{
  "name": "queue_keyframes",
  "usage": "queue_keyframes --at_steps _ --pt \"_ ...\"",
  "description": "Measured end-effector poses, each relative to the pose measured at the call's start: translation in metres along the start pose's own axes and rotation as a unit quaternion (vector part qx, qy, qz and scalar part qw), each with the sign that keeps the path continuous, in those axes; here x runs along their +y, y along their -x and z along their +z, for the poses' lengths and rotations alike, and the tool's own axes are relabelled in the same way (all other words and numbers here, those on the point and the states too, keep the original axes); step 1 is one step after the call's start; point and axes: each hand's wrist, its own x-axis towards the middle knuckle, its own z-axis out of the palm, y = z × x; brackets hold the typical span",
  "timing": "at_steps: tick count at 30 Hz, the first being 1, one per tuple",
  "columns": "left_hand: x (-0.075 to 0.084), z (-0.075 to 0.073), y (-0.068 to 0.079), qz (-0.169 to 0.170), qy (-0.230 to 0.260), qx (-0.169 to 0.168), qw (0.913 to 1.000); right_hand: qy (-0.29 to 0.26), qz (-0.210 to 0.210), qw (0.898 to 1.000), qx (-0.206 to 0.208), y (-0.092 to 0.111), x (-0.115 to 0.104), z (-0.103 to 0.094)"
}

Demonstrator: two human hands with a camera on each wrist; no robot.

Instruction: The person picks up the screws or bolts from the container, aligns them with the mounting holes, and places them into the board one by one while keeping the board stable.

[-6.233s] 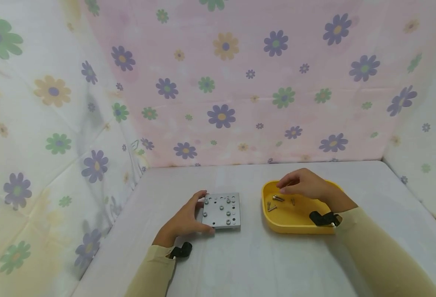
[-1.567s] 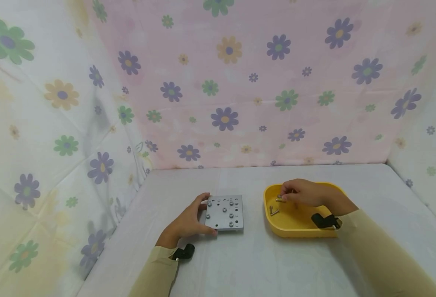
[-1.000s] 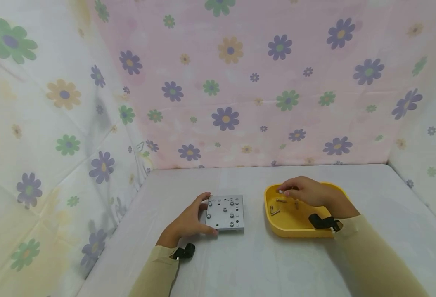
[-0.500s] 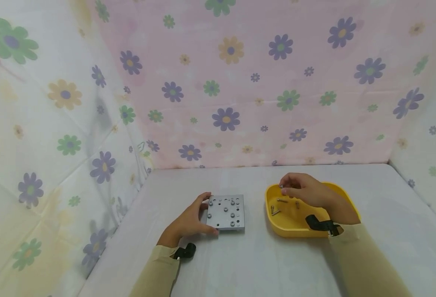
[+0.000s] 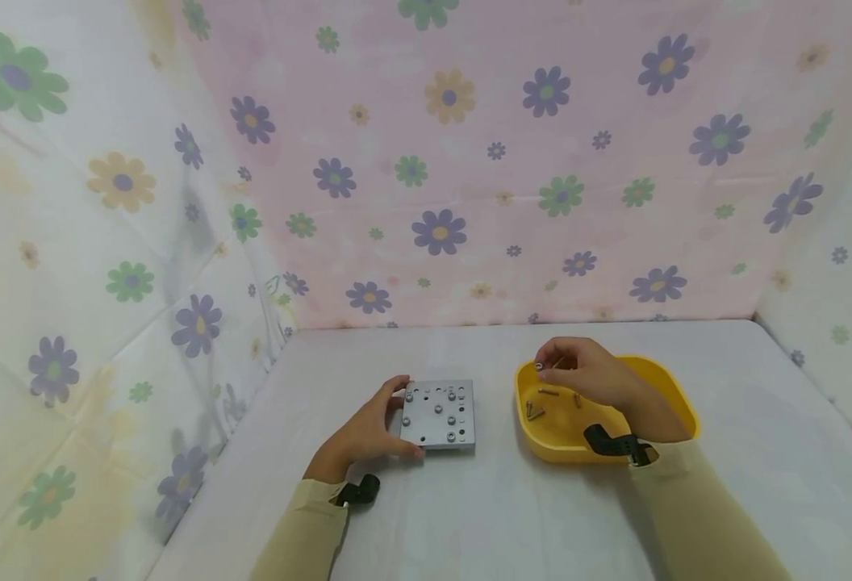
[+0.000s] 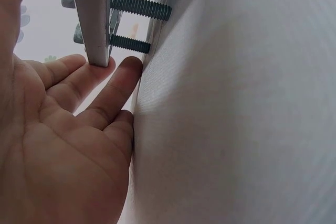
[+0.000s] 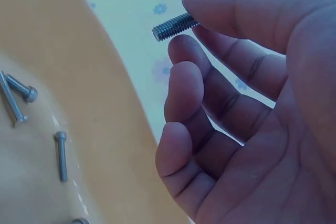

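My left hand [image 5: 364, 436] grips a square silver metal plate [image 5: 436, 432] at its left side, thumb at the near edge and a fingertip at the far corner. Several socket-head screws stand in the plate's holes. Below the plate, in the left wrist view, threaded screw shanks [image 6: 142, 7] stick out close over the table. Over the left part of a yellow tray [image 5: 586, 453], my right hand [image 5: 596, 378] pinches a screw [image 7: 176, 26] between thumb and index finger, its threaded end showing in the right wrist view. Its other fingers curl loosely beneath.
Several loose screws [image 5: 549, 392] lie in the tray, to the right of the plate. A white table [image 5: 484, 516] bears both. Flower-printed cloth [image 5: 469, 186] hangs behind and at both sides. Each wrist wears a black strap-on camera [image 5: 618, 444].
My right hand has picked the screw from among those in the tray and lifted it toward the tray's far left rim. My left hand has kept its place on the plate.
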Motion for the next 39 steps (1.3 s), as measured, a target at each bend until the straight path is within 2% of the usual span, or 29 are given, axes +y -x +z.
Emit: queue_keyframes --at_steps 9,15,25,39 --pt "-0.001 0.000 0.001 -0.005 -0.004 0.002 1.0000 -0.010 -0.011 1.000 -0.010 -0.003 -0.008 0.012" --pt "0.001 -0.002 0.003 -0.001 0.003 -0.002 1.0000 0.009 -0.025 1.000 -0.009 -0.007 -0.012 0.021" --pt "0.001 -0.002 0.004 0.000 0.013 0.002 0.9999 0.023 -0.010 0.999 -0.024 -0.009 -0.026 0.040" --pt "-0.002 -0.001 0.000 0.009 0.010 -0.002 0.9999 0.041 -0.021 0.998 -0.042 -0.013 -0.025 0.060"
